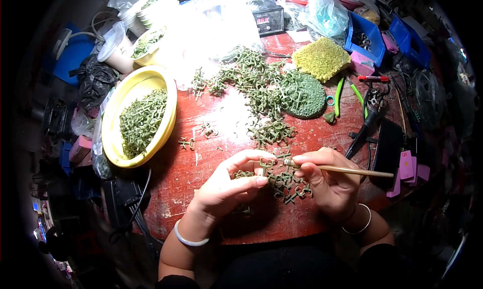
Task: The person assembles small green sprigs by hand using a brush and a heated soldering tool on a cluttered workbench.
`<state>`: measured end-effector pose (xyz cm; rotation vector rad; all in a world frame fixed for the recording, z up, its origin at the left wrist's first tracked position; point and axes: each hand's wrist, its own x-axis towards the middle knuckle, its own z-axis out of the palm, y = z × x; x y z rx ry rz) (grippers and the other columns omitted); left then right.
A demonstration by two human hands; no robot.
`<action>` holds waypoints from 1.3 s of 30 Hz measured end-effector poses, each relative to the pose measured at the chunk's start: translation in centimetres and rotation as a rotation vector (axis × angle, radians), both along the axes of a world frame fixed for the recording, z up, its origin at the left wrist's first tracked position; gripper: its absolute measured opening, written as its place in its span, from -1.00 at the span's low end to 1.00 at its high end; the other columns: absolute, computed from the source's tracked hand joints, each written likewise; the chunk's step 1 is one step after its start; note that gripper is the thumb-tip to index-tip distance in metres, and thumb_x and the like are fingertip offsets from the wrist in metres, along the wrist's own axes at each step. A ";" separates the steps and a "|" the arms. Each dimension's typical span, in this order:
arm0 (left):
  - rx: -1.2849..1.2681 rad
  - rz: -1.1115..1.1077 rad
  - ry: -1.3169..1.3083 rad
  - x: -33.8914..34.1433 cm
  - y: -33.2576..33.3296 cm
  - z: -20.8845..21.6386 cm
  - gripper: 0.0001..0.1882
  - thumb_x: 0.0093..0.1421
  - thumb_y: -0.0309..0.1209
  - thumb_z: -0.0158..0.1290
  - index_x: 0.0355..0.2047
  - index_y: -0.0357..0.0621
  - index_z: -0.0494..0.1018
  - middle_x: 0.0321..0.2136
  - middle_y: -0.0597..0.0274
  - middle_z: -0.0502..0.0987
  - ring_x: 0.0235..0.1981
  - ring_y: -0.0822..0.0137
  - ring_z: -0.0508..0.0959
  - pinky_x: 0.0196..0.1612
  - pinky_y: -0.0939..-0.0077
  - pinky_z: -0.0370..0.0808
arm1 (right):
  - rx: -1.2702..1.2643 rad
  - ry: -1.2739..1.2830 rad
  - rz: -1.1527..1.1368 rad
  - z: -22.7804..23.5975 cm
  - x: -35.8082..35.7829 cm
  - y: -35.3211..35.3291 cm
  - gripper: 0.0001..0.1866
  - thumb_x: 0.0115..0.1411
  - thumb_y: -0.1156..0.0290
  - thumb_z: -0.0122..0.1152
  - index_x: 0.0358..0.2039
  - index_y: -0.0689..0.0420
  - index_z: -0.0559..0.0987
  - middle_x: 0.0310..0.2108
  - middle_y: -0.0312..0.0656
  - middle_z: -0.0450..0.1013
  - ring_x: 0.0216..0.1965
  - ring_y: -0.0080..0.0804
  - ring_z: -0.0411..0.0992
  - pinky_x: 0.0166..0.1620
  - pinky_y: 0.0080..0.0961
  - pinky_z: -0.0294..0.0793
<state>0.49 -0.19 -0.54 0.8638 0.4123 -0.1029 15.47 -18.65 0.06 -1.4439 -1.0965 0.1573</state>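
Observation:
Near the front of the red table my left hand (221, 188) is pinched round a small green stemmed piece (265, 166), thumb and fingertips closed on it. My right hand (332, 186) grips a thin wooden-handled tool (357, 171) like a pen. The tool's pale tip points left at the green piece, with a small gap between them; its exact kind cannot be made out. Beneath and between both hands lie loose green pieces (289, 184) of similar look. A larger heap of them (254, 83) spreads over the table farther back.
A yellow basin (171, 105) with many green pieces stands at left. Right of the heap are a round green textured pad (308, 99) and a yellow-green sponge-like block (322, 59). Blue bins (370, 53), pink blocks (406, 166) and cables line the right side.

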 end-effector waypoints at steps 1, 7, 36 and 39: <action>0.003 0.005 0.001 0.0 0.0 0.1 -0.52 0.26 -0.54 0.25 0.19 -0.08 0.48 -0.31 0.47 0.42 -0.47 0.70 0.34 -0.47 0.81 0.22 | -0.018 0.031 -0.040 0.0 -0.1 0.0 -0.87 0.28 0.60 0.33 -0.16 0.29 0.67 -0.36 -0.10 0.61 -0.52 -0.42 0.46 -0.44 -0.49 0.42; 0.081 -0.001 0.028 0.1 -0.1 0.3 -0.53 0.26 -0.55 0.24 0.19 -0.08 0.48 -0.30 0.47 0.42 -0.46 0.70 0.34 -0.45 0.82 0.24 | -0.015 0.073 0.005 0.2 -0.1 -0.1 -0.91 0.29 0.59 0.32 -0.20 0.31 0.67 -0.36 -0.11 0.61 -0.48 -0.41 0.50 -0.41 -0.50 0.46; 0.227 0.006 -0.001 0.0 -0.4 0.0 -0.60 0.30 -0.52 0.24 0.14 -0.11 0.51 -0.32 0.48 0.46 -0.49 0.71 0.37 -0.47 0.79 0.28 | -0.074 0.048 -0.068 0.4 -0.2 -0.2 -0.95 0.32 0.58 0.30 -0.24 0.29 0.66 -0.36 -0.14 0.60 -0.45 -0.41 0.53 -0.38 -0.50 0.49; 0.178 0.008 0.018 0.2 -0.3 0.2 -0.60 0.30 -0.51 0.24 0.14 -0.12 0.50 -0.31 0.44 0.48 -0.47 0.67 0.41 -0.47 0.78 0.30 | -0.036 0.017 -0.072 0.2 -0.1 -0.2 -0.95 0.32 0.58 0.30 -0.24 0.28 0.65 -0.36 -0.14 0.60 -0.45 -0.42 0.52 -0.39 -0.49 0.48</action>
